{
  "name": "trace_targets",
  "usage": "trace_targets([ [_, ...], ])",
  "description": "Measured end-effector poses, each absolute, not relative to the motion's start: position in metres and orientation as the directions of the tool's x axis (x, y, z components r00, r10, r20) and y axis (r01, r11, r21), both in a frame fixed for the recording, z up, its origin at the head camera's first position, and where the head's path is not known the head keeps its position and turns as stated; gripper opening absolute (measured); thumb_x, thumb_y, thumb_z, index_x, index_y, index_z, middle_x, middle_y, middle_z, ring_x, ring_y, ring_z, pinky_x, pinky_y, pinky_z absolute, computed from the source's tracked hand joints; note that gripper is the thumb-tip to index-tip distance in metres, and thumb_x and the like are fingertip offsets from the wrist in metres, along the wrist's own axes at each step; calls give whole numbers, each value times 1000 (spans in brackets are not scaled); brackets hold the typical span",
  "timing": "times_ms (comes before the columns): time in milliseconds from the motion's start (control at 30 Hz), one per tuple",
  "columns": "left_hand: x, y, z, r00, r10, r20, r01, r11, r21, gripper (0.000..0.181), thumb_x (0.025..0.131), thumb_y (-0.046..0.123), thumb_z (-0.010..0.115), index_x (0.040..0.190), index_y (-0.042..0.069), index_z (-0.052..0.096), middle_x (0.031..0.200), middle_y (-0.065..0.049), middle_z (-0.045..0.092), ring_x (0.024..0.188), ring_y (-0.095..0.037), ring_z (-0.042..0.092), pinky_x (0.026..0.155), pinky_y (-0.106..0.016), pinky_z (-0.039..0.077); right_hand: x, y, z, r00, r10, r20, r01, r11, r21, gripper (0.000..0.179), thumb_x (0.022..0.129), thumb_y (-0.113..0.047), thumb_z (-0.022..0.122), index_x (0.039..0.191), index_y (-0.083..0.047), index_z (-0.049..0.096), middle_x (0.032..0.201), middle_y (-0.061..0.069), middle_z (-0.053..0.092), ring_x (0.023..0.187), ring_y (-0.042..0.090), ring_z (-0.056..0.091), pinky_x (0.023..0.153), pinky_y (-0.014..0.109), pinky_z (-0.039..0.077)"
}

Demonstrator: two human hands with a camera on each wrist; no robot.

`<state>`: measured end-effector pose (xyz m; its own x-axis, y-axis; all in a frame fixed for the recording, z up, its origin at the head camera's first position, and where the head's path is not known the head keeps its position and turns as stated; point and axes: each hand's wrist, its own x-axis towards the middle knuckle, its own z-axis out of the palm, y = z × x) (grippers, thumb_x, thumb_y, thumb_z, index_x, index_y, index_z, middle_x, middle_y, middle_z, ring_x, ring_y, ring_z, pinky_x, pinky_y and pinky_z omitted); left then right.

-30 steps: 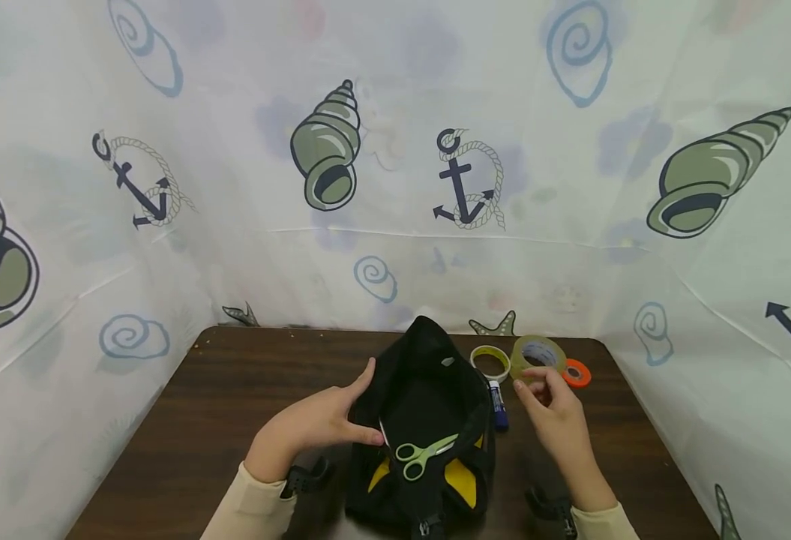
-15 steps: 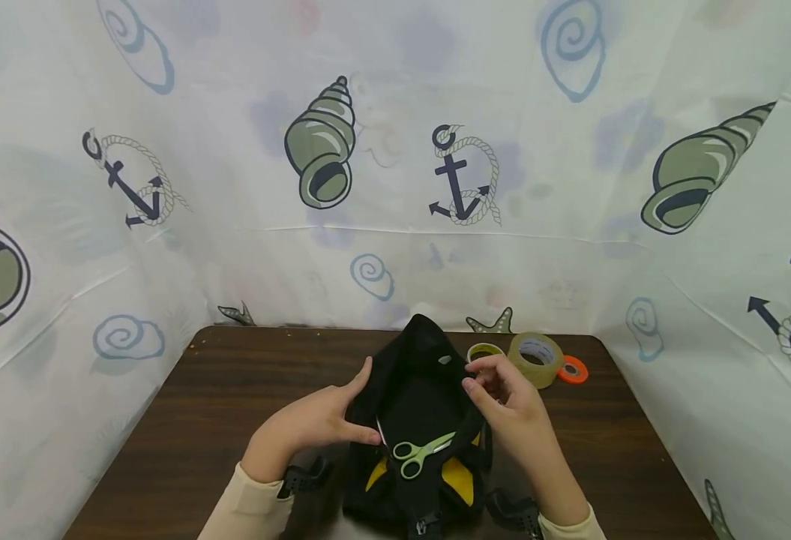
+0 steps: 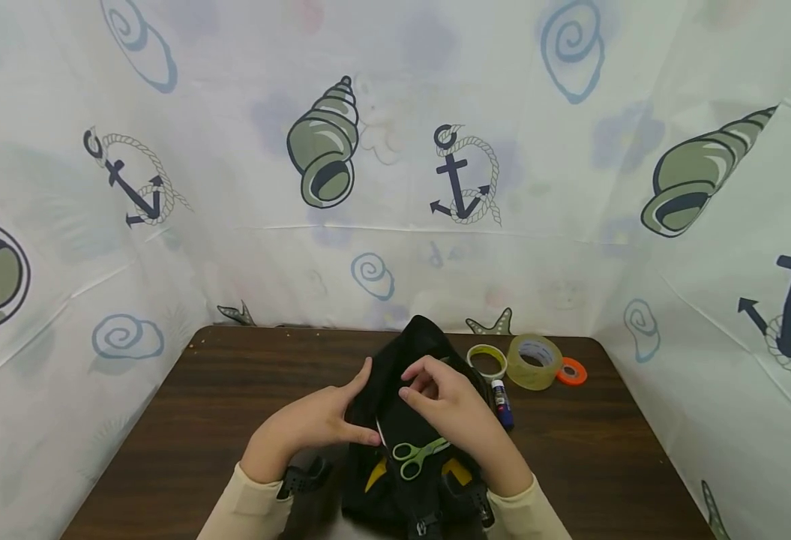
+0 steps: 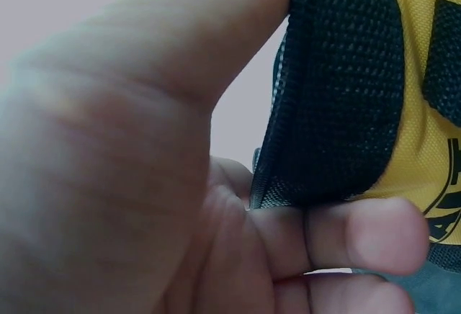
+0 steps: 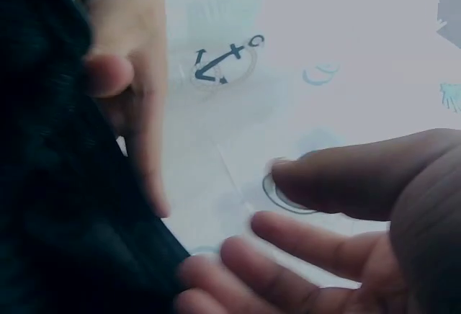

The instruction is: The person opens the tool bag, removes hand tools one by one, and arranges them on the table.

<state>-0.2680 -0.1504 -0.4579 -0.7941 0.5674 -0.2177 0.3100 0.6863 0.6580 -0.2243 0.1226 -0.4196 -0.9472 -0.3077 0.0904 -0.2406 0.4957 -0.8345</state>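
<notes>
A black and yellow fabric bag [image 3: 391,499] stands on the table with its mouth open. My left hand [image 3: 314,420] holds the bag's left rim; in the left wrist view, its fingers [image 4: 382,235] lie along the black and yellow side. Over the bag's mouth hovers my right hand [image 3: 459,409], its fingers loosely bent. The right wrist view shows nothing between the right thumb and fingers [image 5: 310,245]. Scissors with light green handles [image 3: 408,461] lie on the black fabric at the front of the mouth, the blades pointing right. The right hand hides part of the bag's inside.
To the right of the bag stand a yellow-lined tape roll [image 3: 487,362], a wide clear tape roll [image 3: 526,377] and a small orange tape roll [image 3: 573,372]. A blue glue stick [image 3: 502,405] lies beside the bag. A patterned sheet [image 3: 395,262] hangs behind the brown table [image 3: 260,367].
My right hand has moved left from the tape rolls, across the bag's right edge, to above its mouth. The left hand keeps its place on the rim. The scissors look unmoved.
</notes>
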Motion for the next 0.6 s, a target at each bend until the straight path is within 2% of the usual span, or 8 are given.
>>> trace_targets([
  [200, -272, -147, -458, -798, 563, -214, 314, 693, 649, 128, 88, 72, 81, 174, 40, -8, 162, -16, 56, 131, -25, 70, 110, -53, 56, -259, 112, -416, -905, -409, -119, -150, 566, -811, 15, 109, -26, 68, 119, -15, 68, 99, 9, 73, 83, 26, 73, 76, 38, 61],
  [267, -274, -144, -457, -797, 561, -226, 304, 694, 653, 129, 87, 72, 81, 174, 41, -10, 146, -15, 69, 117, -21, 73, 104, -50, 57, -273, 108, -423, -880, -431, -200, -115, 601, -791, 14, 108, -22, 68, 117, -11, 68, 100, 10, 72, 80, 25, 75, 77, 40, 64],
  [333, -276, -142, -456, -794, 559, -237, 295, 696, 655, 129, 88, 71, 80, 173, 42, -11, 121, -10, 76, 102, -17, 73, 97, -46, 57, -285, 105, -434, -853, -447, -269, -114, 663, -740, 13, 107, -20, 68, 116, -10, 69, 102, 9, 71, 79, 24, 74, 78, 41, 63],
  [433, -279, -137, -455, -790, 559, -252, 285, 699, 656, 129, 89, 70, 80, 172, 42, -14, 90, -6, 69, 88, -16, 69, 90, -44, 54, -298, 103, -451, -810, -465, -358, -128, 736, -665, 14, 105, -17, 69, 115, -8, 69, 103, 5, 69, 82, 21, 68, 79, 41, 60],
  [533, -282, -133, -455, -796, 553, -246, 289, 704, 649, 129, 89, 71, 79, 173, 40, -13, 103, -6, 75, 100, -16, 73, 96, -45, 57, -306, 106, -464, -754, -492, -434, -158, 778, -608, 17, 104, -16, 70, 118, -7, 68, 102, 5, 67, 87, 22, 63, 82, 42, 54],
  [567, -283, -132, -455, -797, 551, -248, 286, 705, 649, 129, 89, 71, 79, 173, 40, -13, 105, -9, 75, 103, -19, 74, 98, -47, 57, -308, 108, -467, -736, -501, -455, -164, 785, -598, 19, 103, -16, 70, 120, -6, 68, 102, 5, 66, 90, 22, 61, 84, 42, 53],
  [600, -283, -131, -455, -800, 547, -247, 281, 705, 651, 128, 89, 71, 79, 173, 40, -12, 116, -12, 77, 108, -20, 75, 101, -48, 58, -310, 109, -469, -720, -510, -471, -171, 788, -592, 21, 103, -15, 70, 121, -5, 67, 102, 5, 65, 91, 23, 60, 86, 42, 51],
])
